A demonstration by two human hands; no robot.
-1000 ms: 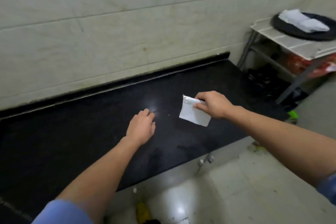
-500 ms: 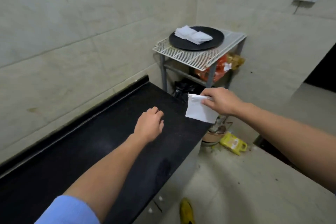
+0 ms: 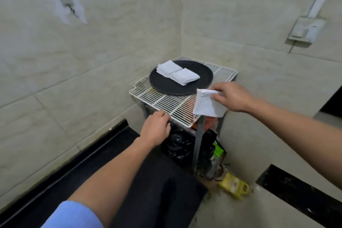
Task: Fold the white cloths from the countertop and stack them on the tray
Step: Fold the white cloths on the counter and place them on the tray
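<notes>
Right hand (image 3: 233,98) pinches a folded white cloth (image 3: 207,106) just near-right of the black tray (image 3: 166,87) holding two cloth stacks (image 3: 177,74). Left hand (image 3: 155,129), loosely curled and empty, perhaps touches the wire rack (image 3: 166,103).

Pinching a folded white cloth (image 3: 208,104) by its top edge in the right hand (image 3: 233,97), over the white wire rack (image 3: 166,102), just beside the round black tray (image 3: 166,83). On the tray, two touching stacks of folded cloths (image 3: 186,76). With the left hand (image 3: 155,129) loosely curled at the rack's near edge, beyond the black countertop (image 3: 157,181).

A light blue sleeve (image 3: 74,215) covers the left upper arm; both forearms are bare.
</notes>
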